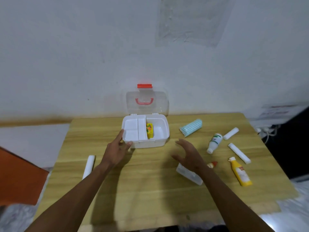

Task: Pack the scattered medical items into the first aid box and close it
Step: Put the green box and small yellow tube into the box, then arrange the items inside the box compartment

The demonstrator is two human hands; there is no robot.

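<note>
The white first aid box (pixel 160 139) stands open at the back of the wooden table, its clear lid (pixel 147 102) with a red handle upright against the wall. A white tray insert fills its left half and a small yellow carton (pixel 149 130) stands beside the tray. My left hand (pixel 117 148) touches the box's front left corner, thumb and fingers on its wall. My right hand (pixel 189 153) hovers empty with spread fingers above a clear plastic case (pixel 189 175). Scattered to the right lie a striped roll (pixel 191 128), a white bottle (pixel 214 142), a yellow bottle (pixel 240 171), two white rolls (pixel 231 133) (pixel 239 153) and a small red-tipped item (pixel 212 164).
Another white roll (pixel 88 166) lies near the table's left edge. An orange object (pixel 18 178) sits left of the table, lower down. The wall stands right behind the box. Cables and a dark area lie beyond the right edge.
</note>
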